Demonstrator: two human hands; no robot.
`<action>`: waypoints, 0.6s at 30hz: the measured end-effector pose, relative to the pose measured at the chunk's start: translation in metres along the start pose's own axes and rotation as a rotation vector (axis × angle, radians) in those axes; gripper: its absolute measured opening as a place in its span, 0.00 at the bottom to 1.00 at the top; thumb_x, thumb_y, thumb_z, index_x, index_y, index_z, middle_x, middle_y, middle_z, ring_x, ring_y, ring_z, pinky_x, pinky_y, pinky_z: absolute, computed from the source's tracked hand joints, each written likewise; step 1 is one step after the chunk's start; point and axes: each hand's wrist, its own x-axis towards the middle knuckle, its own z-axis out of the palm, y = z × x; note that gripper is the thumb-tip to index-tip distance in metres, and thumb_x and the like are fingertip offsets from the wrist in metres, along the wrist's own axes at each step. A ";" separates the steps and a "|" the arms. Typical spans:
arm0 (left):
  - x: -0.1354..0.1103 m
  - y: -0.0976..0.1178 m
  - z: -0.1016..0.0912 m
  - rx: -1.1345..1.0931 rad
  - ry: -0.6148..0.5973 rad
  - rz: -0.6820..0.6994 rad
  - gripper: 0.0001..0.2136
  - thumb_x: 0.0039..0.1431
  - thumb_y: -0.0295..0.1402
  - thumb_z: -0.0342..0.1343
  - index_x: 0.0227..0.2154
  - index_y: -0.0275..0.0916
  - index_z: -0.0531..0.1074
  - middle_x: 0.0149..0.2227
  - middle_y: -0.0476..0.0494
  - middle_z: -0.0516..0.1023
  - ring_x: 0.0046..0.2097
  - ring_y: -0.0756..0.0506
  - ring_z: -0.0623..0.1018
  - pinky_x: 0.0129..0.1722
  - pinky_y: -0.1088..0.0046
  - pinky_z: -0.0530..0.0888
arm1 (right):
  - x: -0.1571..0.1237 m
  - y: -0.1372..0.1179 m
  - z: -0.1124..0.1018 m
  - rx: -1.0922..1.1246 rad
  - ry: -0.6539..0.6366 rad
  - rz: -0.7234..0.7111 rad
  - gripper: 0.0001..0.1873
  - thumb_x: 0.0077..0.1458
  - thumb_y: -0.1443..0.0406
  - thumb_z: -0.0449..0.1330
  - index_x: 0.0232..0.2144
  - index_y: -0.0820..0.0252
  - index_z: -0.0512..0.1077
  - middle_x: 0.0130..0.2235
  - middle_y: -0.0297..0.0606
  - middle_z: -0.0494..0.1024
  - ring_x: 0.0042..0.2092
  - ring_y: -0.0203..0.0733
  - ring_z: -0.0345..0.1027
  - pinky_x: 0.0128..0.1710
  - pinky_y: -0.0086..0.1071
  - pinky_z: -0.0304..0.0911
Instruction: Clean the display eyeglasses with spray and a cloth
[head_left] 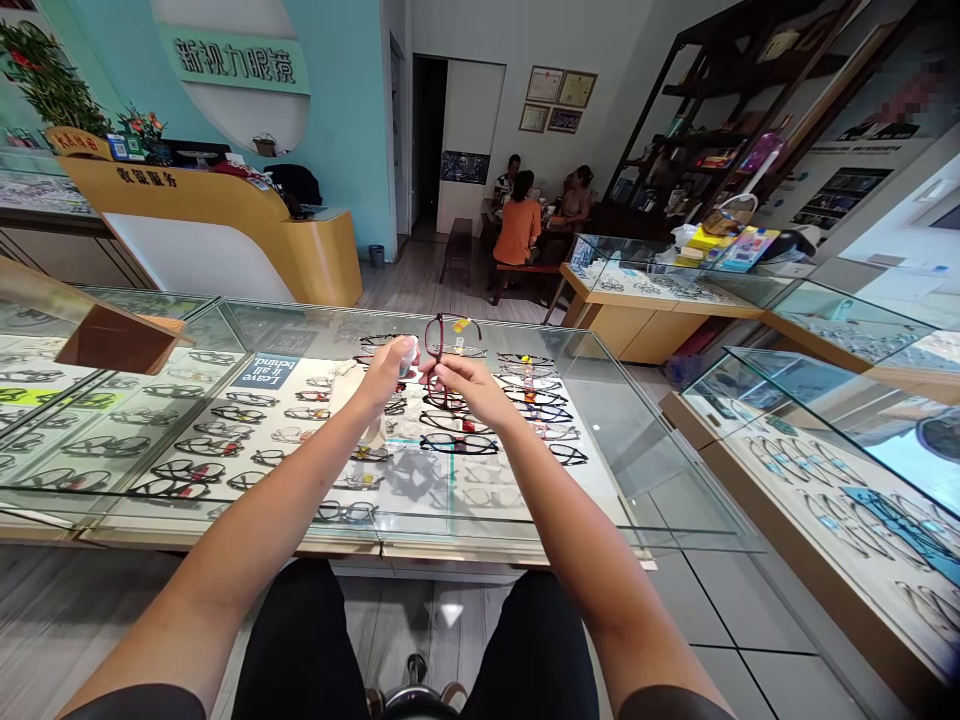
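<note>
Above the glass display case (630,480), my right hand (474,388) pinches a pair of dark red-rimmed eyeglasses (430,335), held up on edge with one temple pointing right. Close to its left, my left hand (386,372) is closed around a small whitish, see-through bottle (409,357), which looks like a spray bottle; most of it is hidden by the fingers. A beige cloth (346,385) lies on the glass beneath my left hand and forearm. Rows of eyeglasses show through the glass below both hands.
A wooden piece (120,335) stands on the counter at left. More glass cases (825,440) run along the right. Behind are a cashier desk (322,255), a bench (459,245) and several people seated at a table, one in an orange shirt (519,228).
</note>
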 end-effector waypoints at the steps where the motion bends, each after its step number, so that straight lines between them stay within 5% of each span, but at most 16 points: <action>1: 0.000 0.000 0.000 0.017 -0.010 0.019 0.24 0.59 0.60 0.59 0.29 0.42 0.71 0.29 0.48 0.70 0.31 0.46 0.71 0.33 0.69 0.70 | 0.000 0.001 0.000 0.006 -0.007 0.002 0.32 0.62 0.34 0.65 0.43 0.54 0.85 0.43 0.39 0.86 0.44 0.46 0.75 0.51 0.42 0.73; 13: -0.001 0.000 0.000 0.042 -0.009 0.081 0.24 0.61 0.60 0.57 0.29 0.42 0.72 0.30 0.47 0.71 0.33 0.46 0.70 0.33 0.69 0.70 | -0.001 -0.002 -0.001 0.048 -0.071 0.018 0.30 0.62 0.36 0.67 0.44 0.55 0.85 0.42 0.38 0.86 0.42 0.44 0.73 0.50 0.40 0.71; 18: -0.003 0.004 -0.001 0.012 0.023 0.083 0.24 0.63 0.60 0.56 0.32 0.41 0.72 0.34 0.46 0.71 0.36 0.45 0.72 0.37 0.69 0.73 | 0.000 0.002 -0.004 0.129 0.014 0.019 0.29 0.62 0.38 0.68 0.45 0.56 0.85 0.41 0.39 0.86 0.40 0.41 0.71 0.44 0.35 0.67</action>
